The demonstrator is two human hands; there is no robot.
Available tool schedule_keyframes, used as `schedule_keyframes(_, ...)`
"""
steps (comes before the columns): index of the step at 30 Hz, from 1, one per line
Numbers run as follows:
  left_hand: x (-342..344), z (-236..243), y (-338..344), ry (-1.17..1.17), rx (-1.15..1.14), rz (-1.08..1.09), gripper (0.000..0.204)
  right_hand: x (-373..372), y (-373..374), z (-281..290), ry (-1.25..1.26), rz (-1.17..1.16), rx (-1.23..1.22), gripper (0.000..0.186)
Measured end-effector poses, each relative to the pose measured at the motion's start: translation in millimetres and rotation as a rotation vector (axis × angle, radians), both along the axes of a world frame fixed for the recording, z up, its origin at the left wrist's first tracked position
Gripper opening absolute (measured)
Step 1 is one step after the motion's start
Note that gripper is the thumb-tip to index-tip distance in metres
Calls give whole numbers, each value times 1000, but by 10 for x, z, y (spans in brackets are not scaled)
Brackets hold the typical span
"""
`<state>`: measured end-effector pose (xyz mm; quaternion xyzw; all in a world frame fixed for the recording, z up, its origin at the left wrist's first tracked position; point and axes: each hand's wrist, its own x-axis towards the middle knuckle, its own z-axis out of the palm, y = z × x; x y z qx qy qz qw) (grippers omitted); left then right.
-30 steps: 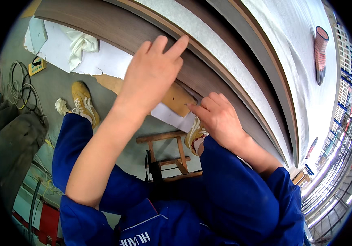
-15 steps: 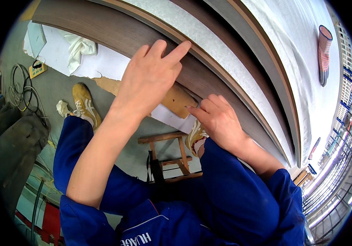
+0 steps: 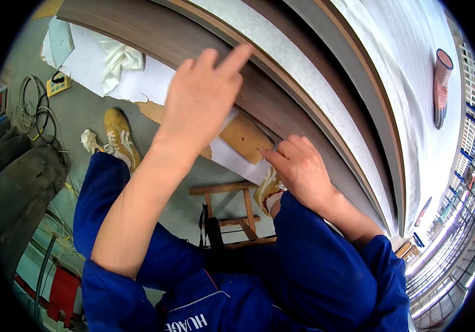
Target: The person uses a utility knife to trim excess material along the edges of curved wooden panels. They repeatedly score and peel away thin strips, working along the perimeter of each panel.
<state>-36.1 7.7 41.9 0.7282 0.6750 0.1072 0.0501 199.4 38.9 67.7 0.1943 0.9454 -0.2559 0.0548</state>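
Showing white lettering point(image 3: 186, 322) across blue workwear point(image 3: 248, 296), left hand point(image 3: 200, 102) spread over a brown panel point(image 3: 138, 29), right hand point(image 3: 303, 170) curled at the panel's near edge, grip unclear, grey floor point(image 3: 85, 110) below.

On the chest of the blue jacket point(image 3: 243, 311) there stand white capital letters point(image 3: 199, 321) in one row, near the lower edge of the view; those at left are less clear.
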Motion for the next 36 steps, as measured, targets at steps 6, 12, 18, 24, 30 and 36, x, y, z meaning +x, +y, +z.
schedule_keyframes(6, -397, 9, 15, 227, 43, 307, 22, -41, -30, 39, 3, -6, -15, 35)
schedule_keyframes(12, -195, 111, 47, 74, -102, 203, 32, -97, -20, 0, -3, 13, -11, 35)
schedule_keyframes(18, -168, 100, 78, -7, -68, 199, 30, -152, -51, 25, 35, -9, -40, 33)
schedule_keyframes(24, -145, 66, 45, -69, -30, 181, 20, -151, -50, -5, 11, 10, -38, 32)
schedule_keyframes(30, -116, 91, 21, -91, -27, 156, 16, -238, -96, -22, 63, 3, -36, 25)
schedule_keyframes(36, -128, 140, 7, -89, -37, 160, 12, -317, -123, -8, 52, 20, -32, 22)
